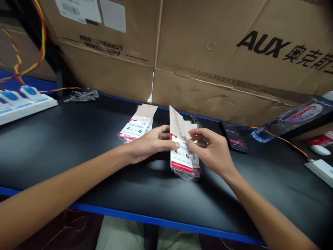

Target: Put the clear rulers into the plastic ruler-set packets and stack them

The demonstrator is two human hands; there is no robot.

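Note:
Between my hands, a packaged ruler set (181, 160) with a white and red header card stands tilted over the black tabletop. My left hand (149, 144) closes on its left edge, the thumb lying across the front of the card. My right hand (214, 149) pinches at the right side of the card, where further cards and clear plastic sleeves show behind the front one. How many packs are held together I cannot tell. Left of them, a small pile of similar ruler set packs (135, 125) lies on the table, just beyond my left hand.
A large cardboard box (192, 45) walls off the table's back. A power strip (28, 104) with plugs lies left, near clear plastic pieces (84, 95). Rightward are a phone (234, 137), a tilted plastic bottle (293, 118), a white mouse (319, 150) and another power strip (321, 170).

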